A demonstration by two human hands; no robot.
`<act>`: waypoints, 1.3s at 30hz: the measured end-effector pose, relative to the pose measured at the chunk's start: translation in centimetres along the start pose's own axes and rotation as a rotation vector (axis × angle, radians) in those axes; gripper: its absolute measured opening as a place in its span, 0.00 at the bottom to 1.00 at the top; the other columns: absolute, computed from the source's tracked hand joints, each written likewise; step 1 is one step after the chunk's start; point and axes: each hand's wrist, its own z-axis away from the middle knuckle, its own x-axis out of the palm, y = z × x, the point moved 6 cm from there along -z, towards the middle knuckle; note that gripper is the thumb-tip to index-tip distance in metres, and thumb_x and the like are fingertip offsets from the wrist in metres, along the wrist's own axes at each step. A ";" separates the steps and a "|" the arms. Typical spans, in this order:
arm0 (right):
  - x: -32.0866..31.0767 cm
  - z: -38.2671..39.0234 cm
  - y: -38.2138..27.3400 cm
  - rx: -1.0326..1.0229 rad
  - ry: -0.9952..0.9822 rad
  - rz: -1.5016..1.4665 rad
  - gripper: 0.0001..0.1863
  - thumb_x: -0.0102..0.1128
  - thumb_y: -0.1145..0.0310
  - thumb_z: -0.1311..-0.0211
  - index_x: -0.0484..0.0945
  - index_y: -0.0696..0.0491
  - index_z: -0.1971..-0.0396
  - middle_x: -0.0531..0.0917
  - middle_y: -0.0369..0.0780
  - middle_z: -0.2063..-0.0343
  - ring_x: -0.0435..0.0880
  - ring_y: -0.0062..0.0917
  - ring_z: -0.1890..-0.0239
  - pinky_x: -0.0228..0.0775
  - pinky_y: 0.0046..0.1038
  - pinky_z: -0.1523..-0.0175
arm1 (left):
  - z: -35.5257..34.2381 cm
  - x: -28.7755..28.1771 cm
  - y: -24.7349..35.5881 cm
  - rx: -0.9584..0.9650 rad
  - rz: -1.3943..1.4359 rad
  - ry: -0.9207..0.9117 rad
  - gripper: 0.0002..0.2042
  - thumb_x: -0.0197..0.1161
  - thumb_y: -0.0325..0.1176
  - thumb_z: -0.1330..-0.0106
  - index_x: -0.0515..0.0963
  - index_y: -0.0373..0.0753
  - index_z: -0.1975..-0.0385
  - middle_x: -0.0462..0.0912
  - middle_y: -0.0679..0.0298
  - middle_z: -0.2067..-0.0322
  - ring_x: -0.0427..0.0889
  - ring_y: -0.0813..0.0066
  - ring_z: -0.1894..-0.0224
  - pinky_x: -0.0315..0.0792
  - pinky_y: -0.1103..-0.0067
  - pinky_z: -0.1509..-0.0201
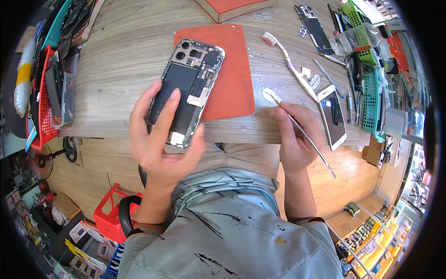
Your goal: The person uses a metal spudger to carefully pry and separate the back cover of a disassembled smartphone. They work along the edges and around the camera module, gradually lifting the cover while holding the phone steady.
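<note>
Head view: the left hand [160, 156] grips an opened phone [179, 86] while the right hand [299, 139] pinches a thin metal tool [303, 131].
The phone, its black battery and camera lenses showing, is tilted above the left part of an orange mat [230, 83] at the near side of the table [116, 60]; the left thumb is at its right edge, 1 finger lies over the battery, and others curl round the left edge. The right thumb and fingers close on the tool, whose upper tip seems to meet a small whitish patch [268, 94] on the table, though glare makes contact hard to judge. A toothbrush [295, 69] and a white-framed phone [331, 114] lie near the right hand.
</note>
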 end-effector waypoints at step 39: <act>-0.5 -0.1 1.4 0.109 -0.086 -0.357 0.09 0.73 0.84 0.27 0.90 0.63 0.51 0.93 0.49 0.54 0.93 0.28 0.60 0.86 0.27 0.52 | 6.4 2.2 2.7 -0.162 0.110 -0.044 0.38 0.94 0.37 0.47 0.87 0.33 0.34 0.71 0.53 0.35 0.81 0.60 0.42 0.81 0.73 0.49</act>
